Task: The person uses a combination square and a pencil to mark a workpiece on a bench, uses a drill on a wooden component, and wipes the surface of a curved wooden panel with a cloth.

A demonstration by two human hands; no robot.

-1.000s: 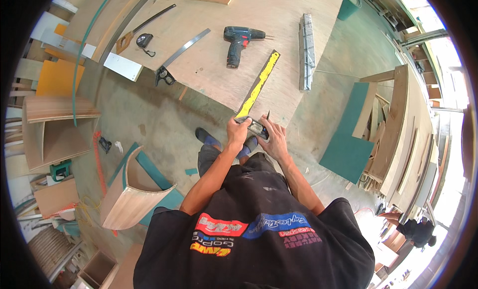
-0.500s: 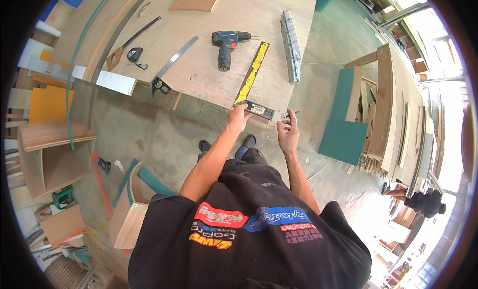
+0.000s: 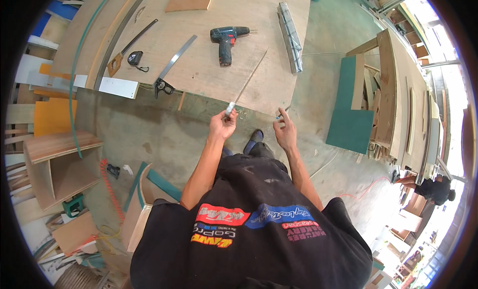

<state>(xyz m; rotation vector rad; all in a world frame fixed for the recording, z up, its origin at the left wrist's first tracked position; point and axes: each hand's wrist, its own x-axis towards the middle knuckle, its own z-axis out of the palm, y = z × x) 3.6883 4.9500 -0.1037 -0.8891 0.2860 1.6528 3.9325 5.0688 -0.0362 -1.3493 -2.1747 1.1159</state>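
My left hand (image 3: pixel 222 124) grips the handle of a try square (image 3: pixel 230 109) just off the near edge of the plywood tabletop (image 3: pixel 199 92). The square is turned edge-on, so its blade shows as a thin line slanting up over the board. My right hand (image 3: pixel 285 132), by the board's near right corner, has its fingers curled round a slim pen (image 3: pixel 279 116) with a blue part. Farther back on the wood lies a cordless drill (image 3: pixel 225 44), its bit toward the right. A combination square (image 3: pixel 164 86) rests left of it, its head at the near edge.
A tape measure (image 3: pixel 134 58) and a handsaw (image 3: pixel 115 65) lie at the tabletop's left. A plastic-wrapped bar (image 3: pixel 290 37) lies along its right edge. Green panels (image 3: pixel 350 129) and a wooden stack stand right; an open cabinet box (image 3: pixel 74 169) stands left. Another person (image 3: pixel 433 189) works far right.
The try square has been lifted off the tabletop and tipped from flat, yellow-marked face up, to edge-on. My left hand has drawn back and left with it; my right hand has moved slightly left.
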